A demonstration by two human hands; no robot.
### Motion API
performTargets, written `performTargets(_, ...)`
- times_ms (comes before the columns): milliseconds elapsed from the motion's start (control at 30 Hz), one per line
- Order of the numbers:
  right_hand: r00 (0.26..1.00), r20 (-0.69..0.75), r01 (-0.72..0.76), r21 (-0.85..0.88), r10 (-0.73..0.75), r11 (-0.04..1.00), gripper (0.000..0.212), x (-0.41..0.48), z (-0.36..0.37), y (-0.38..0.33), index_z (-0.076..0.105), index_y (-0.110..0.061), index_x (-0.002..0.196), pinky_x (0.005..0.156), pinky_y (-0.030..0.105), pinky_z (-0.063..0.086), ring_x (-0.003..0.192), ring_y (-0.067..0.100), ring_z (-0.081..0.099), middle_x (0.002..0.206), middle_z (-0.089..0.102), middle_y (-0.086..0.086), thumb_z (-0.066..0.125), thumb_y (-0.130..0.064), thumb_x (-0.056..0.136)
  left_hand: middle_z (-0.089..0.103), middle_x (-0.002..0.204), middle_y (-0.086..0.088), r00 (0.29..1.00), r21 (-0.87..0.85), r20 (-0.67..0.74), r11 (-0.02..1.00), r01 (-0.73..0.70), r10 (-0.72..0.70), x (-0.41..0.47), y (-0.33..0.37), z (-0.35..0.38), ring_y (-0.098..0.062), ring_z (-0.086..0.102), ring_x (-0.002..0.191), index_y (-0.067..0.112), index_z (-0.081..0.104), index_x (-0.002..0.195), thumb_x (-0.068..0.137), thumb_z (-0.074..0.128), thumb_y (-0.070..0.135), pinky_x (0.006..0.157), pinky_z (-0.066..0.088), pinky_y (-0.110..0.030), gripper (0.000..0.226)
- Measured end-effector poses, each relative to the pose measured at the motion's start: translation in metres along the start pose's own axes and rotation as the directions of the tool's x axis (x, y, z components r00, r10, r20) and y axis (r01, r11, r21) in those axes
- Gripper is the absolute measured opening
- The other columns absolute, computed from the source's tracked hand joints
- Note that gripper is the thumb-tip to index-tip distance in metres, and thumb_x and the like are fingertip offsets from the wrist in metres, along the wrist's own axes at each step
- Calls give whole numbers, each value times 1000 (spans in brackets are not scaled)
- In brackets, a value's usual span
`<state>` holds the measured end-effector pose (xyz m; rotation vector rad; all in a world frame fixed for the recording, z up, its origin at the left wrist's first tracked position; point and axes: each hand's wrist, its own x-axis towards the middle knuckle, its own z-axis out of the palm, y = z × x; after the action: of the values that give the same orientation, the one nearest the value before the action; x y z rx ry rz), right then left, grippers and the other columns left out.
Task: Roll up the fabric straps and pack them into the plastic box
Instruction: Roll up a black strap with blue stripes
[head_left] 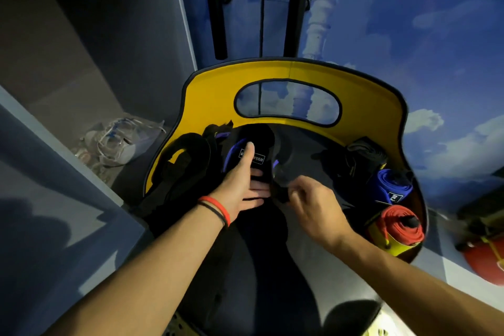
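Note:
A yellow box (pixel 289 73) with a cut-out handle stands in front of me, its inside dark. My left hand (pixel 240 180) holds a black strap with purple edging and a white label (pixel 259 158), thumb laid flat across it and fingers underneath. My right hand (pixel 313 199) pinches a black strap end (pixel 281 194) just right of the left hand. Against the box's right wall sit a rolled blue strap (pixel 392 185) and a rolled red strap (pixel 401 224). More black straps (pixel 188 163) are piled at the left side and a black bundle (pixel 360 158) at the right.
A grey shelf unit (pixel 68 63) stands to the left, with a clear plastic bag (pixel 120 142) in its lower compartment. A blue cloud-painted wall (pixel 409 22) runs behind. A red round object (pixel 488 262) lies at the far right.

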<state>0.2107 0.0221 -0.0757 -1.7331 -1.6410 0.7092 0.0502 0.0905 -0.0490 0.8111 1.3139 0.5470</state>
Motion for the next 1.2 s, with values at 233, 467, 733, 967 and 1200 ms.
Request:
performTargets(233, 992, 119, 51, -136, -34, 989, 11, -28, -16, 5, 65, -17, 96, 72, 34, 50, 81, 16, 62, 91, 68, -2, 54, -16, 99, 76, 110, -13, 995, -367, 92, 928, 65, -34, 6, -32, 11, -30, 68, 111, 22, 70, 122, 100, 57, 32, 100, 51, -50, 27)
performTargets(467, 938, 204, -327, 257, 279, 910, 56, -19, 8, -18, 57, -36, 116, 78, 18, 49, 95, -4, 63, 103, 67, -18, 85, -57, 71, 76, 86, -11, 958, -158, -218, 962, -223, 187, 20, -47, 21, -20, 74, 76, 12, 75, 103, 89, 56, -14, 62, 57, -24, 35)
performTargets(733, 814, 219, -578, 408, 538, 707, 31, 2, -5, -19, 66, -5, 88, 69, 31, 50, 72, 24, 73, 76, 75, 21, 41, -18, 101, 73, 92, -8, 884, -39, -354, 939, -341, 306, 47, -35, -6, -15, 68, 81, 4, 71, 118, 87, 75, 5, 71, 55, -18, 30)
performTargets(967, 712, 218, -449, 873, 668, 193, 25, -1, -20, -15, 64, -6, 82, 45, 27, 52, 40, 10, 59, 51, 64, 1, 46, -11, 99, 71, 115, -5, 883, 17, -334, 939, -343, 329, 64, -21, -22, -18, 67, 106, 9, 70, 122, 93, 68, 6, 96, 52, -31, 30)
performTargets(1200, 904, -68, -334, 507, 423, 795, 29, -13, -23, 2, 63, -14, 72, 74, 47, 54, 67, 24, 61, 68, 65, 10, 47, -30, 89, 67, 123, 9, 945, -204, -188, 931, -303, 267, 60, 7, -20, -5, 58, 110, 32, 61, 127, 100, 50, 15, 92, 41, -30, 34)
